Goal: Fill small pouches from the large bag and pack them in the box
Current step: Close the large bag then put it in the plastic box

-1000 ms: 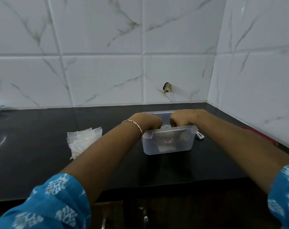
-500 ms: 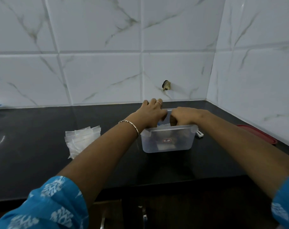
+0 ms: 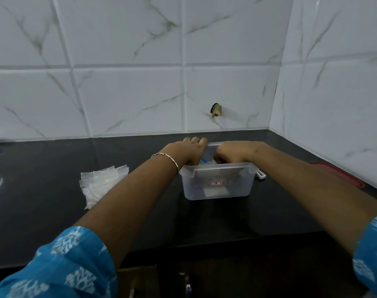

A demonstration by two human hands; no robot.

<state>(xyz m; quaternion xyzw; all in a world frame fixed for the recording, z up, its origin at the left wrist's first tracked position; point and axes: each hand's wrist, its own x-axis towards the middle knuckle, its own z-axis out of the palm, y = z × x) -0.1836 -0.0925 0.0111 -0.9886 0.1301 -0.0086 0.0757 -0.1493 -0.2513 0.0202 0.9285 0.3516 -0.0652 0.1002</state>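
Head view: the clear box [image 3: 217, 187] stands on the black table [image 3: 43, 201], both hands over it. The left hand [image 3: 190, 151] lies with fingers stretched along the box's far-left rim. The right hand [image 3: 232, 151] curls down inside (what it grips, I cannot tell). Empty pouches [image 3: 101, 182] are piled to the left, well apart from the box.

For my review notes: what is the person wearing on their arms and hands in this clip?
Both sleeves are loose blue fabric with a white print. The left sleeve and right sleeve end near the elbows, leaving the forearms bare. The left hand has a thin metal bracelet at the wrist and a ring on one finger. The right hand shows no jewellery here.
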